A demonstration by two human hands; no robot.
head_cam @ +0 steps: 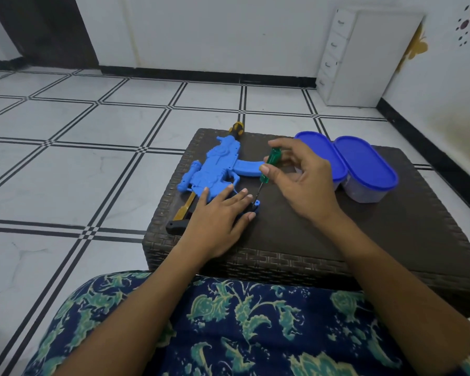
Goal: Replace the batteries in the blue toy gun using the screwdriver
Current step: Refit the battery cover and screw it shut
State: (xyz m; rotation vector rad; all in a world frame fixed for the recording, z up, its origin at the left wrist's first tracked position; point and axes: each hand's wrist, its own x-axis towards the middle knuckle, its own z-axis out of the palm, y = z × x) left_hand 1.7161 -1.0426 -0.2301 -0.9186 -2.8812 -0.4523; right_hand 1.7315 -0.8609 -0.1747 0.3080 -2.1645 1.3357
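Note:
The blue toy gun [213, 169] lies on its side on the dark woven stool [310, 234], its yellow-and-black muzzle pointing away and its yellow stock with a black butt toward me. My left hand [217, 215] presses flat on the gun's grip, hiding most of it. My right hand [299, 175] holds a green-handled screwdriver [269, 165] nearly upright. The metal tip rests on the blue end of the grip [256, 204], just beyond my left fingertips. No batteries are visible.
Two oval clear containers with blue lids [364, 164] stand at the stool's far right, close to my right hand. A white drawer unit [364, 58] stands against the back wall. Tiled floor surrounds the stool. My patterned lap is at the bottom.

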